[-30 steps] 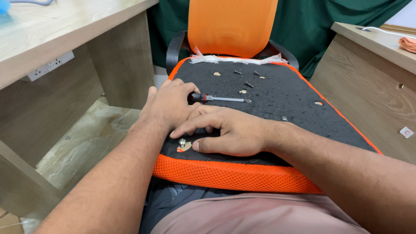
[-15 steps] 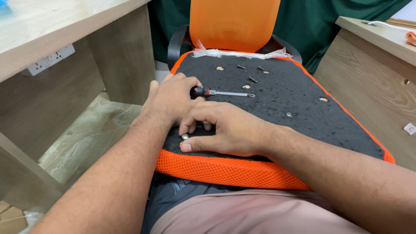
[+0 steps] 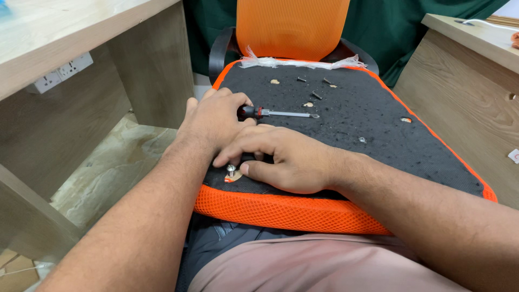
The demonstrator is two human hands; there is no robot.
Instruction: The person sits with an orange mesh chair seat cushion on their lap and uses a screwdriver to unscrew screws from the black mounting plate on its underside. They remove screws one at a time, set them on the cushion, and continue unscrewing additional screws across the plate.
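From the head view, I am seating a small silver bolt (image 3: 231, 170) into a hole near the front left corner of the upturned orange chair seat (image 3: 303, 208). To do this well I want the bolt standing straight in its hole, turned by fingertip until the thread catches, before any tool comes in.

My right hand (image 3: 281, 159) lies flat across the black underside, thumb and forefinger close beside the bolt; whether they pinch it I cannot tell. My left hand (image 3: 213, 119) rests palm-down, clenched loosely on the black handle of the screwdriver (image 3: 278, 113), whose shaft points right. Spare screws (image 3: 316, 95) lie well apart, nearer the backrest.
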